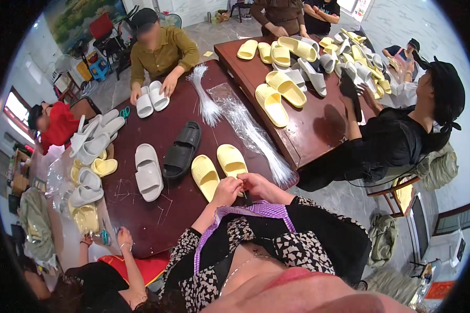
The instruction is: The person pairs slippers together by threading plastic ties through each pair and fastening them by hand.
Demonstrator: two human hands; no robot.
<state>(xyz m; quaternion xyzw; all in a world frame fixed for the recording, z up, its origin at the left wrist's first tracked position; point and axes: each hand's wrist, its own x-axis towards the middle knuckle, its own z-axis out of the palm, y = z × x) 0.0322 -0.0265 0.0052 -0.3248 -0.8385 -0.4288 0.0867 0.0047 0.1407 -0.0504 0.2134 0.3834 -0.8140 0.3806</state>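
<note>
My left hand (226, 191) and my right hand (256, 185) meet close to my body at the table's near edge. Both have their fingers pinched together. What they hold is too small or hidden to name; a bit of something dark shows just below them. Right beyond my hands lies a yellow slipper (230, 158), its heel end partly covered by them. Another yellow slipper (204, 172) is beside it on the left. Further left are a black slipper (185, 148), which may be a stacked pair, and a light grey pair of slippers (148, 175).
Bundles of clear plastic ties (206, 101) and a plastic bag (230, 107) lie on the dark red table (133, 221). Grey and yellow slippers pile up at its left edge. A person across handles white slippers (152, 99). More slippers cover the right table (303, 141), with people around.
</note>
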